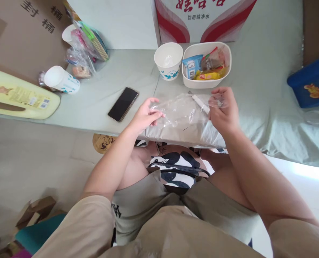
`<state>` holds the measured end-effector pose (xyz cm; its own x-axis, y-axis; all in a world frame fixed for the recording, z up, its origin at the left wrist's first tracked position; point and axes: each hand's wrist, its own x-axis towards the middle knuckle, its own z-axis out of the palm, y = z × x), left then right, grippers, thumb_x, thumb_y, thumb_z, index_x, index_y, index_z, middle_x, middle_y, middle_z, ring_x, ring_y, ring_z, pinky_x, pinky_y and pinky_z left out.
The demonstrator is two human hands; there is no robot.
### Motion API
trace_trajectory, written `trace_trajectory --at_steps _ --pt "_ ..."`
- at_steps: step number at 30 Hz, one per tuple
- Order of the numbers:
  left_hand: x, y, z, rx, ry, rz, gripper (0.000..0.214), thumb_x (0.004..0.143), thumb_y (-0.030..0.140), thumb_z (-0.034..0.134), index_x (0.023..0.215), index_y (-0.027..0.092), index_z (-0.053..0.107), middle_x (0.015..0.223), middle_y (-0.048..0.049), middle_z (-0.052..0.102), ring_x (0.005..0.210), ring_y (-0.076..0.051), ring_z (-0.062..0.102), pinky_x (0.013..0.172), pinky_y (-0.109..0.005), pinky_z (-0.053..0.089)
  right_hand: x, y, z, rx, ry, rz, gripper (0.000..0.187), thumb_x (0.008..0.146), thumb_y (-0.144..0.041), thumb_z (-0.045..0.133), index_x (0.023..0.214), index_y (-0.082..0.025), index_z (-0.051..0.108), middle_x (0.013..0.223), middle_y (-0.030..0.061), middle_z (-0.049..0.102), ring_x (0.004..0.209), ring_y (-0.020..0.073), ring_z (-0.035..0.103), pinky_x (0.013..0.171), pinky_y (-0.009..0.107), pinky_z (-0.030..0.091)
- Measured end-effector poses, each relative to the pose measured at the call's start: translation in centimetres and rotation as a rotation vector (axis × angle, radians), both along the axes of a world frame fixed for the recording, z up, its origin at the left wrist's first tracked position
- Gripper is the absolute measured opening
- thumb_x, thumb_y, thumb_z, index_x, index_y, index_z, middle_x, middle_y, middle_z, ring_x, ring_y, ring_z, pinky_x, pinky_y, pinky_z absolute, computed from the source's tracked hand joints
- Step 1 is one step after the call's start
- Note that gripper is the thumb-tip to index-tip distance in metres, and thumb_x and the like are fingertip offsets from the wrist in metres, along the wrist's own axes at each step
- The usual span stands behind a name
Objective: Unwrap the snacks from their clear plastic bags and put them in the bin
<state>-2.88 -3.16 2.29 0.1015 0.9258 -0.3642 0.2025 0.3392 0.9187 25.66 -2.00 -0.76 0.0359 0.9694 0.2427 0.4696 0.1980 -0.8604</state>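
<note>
A clear plastic bag is stretched between my two hands above the near edge of the cloth-covered table. My left hand pinches its left end between thumb and fingers. At the other end, my right hand is closed on the bag, with some film lying over the fingers. Beside the right fingers is a slim white tool with a dark tip; I cannot tell whether it is gripped or lies on the table. Just beyond the hands stand a paper cup and a white tub with several snack packets in it.
A phone lies left of my left hand. Farther left are a tipped paper cup, bagged items and a yellow jug. A white-and-red box stands at the back, a blue container at the right.
</note>
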Motion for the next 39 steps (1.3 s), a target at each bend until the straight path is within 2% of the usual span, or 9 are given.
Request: trace_trajectory --at_steps 3,7,12,15,21,25,29,34,39 --pt "0.7 0.4 -0.4 0.018 0.026 -0.013 0.026 0.091 0.012 0.06 0.114 0.021 0.052 0.08 0.0007 0.069 0.048 -0.004 0.051 0.051 -0.018 0.041 0.5 0.2 0.4 0.006 -0.097 -0.085 0.023 0.096 -0.042 0.055 0.109 -0.025 0.063 0.089 0.0036 0.067 0.071 0.018 0.062 0.069 0.036 0.054" --pt "1.9 1.0 -1.1 0.093 -0.114 0.118 0.019 0.096 0.013 0.057 0.109 0.024 0.049 0.077 0.0047 0.061 0.065 -0.007 0.064 0.068 -0.021 0.054 1.0 0.5 0.5 -0.007 -0.129 -0.113 0.02 0.091 -0.034 0.055 0.105 -0.024 0.065 0.084 0.0032 0.068 0.074 0.0198 0.062 0.074 0.038 0.054" --pt "3.0 1.2 -1.1 0.154 -0.144 0.265 0.021 0.097 0.024 0.061 0.112 0.028 0.046 0.088 0.0054 0.06 0.043 -0.001 0.045 0.046 -0.019 0.04 1.1 0.6 0.4 -0.018 -0.12 -0.079 0.023 0.097 -0.04 0.049 0.108 -0.025 0.063 0.086 0.0049 0.068 0.081 0.0229 0.066 0.083 0.042 0.055" --pt "3.1 1.1 -0.3 0.111 -0.129 0.212 0.021 0.092 0.019 0.059 0.107 0.026 0.048 0.079 0.0074 0.06 0.038 -0.001 0.038 0.04 -0.018 0.031 1.1 0.6 0.5 0.008 -0.122 -0.095 0.026 0.098 -0.042 0.047 0.11 -0.025 0.063 0.089 0.0061 0.07 0.085 0.0237 0.068 0.086 0.045 0.056" --pt "2.2 0.9 0.7 0.053 -0.124 0.02 0.01 0.08 0.015 0.057 0.082 0.021 0.049 0.055 0.0067 0.053 0.044 -0.007 0.051 0.045 -0.019 0.038 1.3 0.6 0.6 -0.065 -0.104 -0.102 0.032 0.1 -0.042 0.042 0.119 -0.025 0.062 0.076 0.0027 0.065 0.063 0.0205 0.064 0.071 0.041 0.056" --pt "1.2 1.1 0.2 0.045 0.031 -0.015 0.01 0.08 0.018 0.06 0.081 0.021 0.051 0.053 0.0071 0.051 0.043 -0.008 0.047 0.045 -0.021 0.035 1.4 0.9 0.7 -0.085 -0.216 -0.138 0.026 0.098 -0.041 0.046 0.113 -0.026 0.062 0.079 0.0022 0.065 0.062 0.0192 0.058 0.071 0.039 0.052" --pt "0.5 1.5 -1.1 0.153 0.381 -0.07 0.008 0.081 0.022 0.065 0.084 0.021 0.057 0.059 0.0044 0.057 0.053 -0.011 0.053 0.053 -0.025 0.038 1.3 1.5 0.7 -0.156 -0.342 -0.155 0.027 0.094 -0.037 0.049 0.116 -0.026 0.062 0.082 0.0039 0.067 0.063 0.0211 0.057 0.074 0.04 0.05" --pt "0.4 2.0 -2.2 0.303 0.709 -0.109 0.008 0.086 0.027 0.066 0.09 0.021 0.066 0.068 0.0008 0.063 0.066 -0.016 0.058 0.07 -0.032 0.044 1.2 1.8 0.1 -0.2 -0.467 -0.215 0.036 0.089 -0.028 0.048 0.124 -0.025 0.058 0.102 0.0113 0.07 0.091 0.0313 0.068 0.085 0.046 0.051" --pt "1.1 2.2 -2.2 0.403 0.838 -0.091 0.024 0.086 0.022 0.069 0.11 0.019 0.069 0.116 -0.0113 0.07 0.111 -0.025 0.065 0.1 -0.039 0.049 1.6 2.2 -0.7 -0.076 -0.511 -0.204 0.05 0.081 -0.031 0.054 0.131 -0.022 0.055 0.122 0.0152 0.065 0.107 0.0328 0.066 0.094 0.05 0.052"
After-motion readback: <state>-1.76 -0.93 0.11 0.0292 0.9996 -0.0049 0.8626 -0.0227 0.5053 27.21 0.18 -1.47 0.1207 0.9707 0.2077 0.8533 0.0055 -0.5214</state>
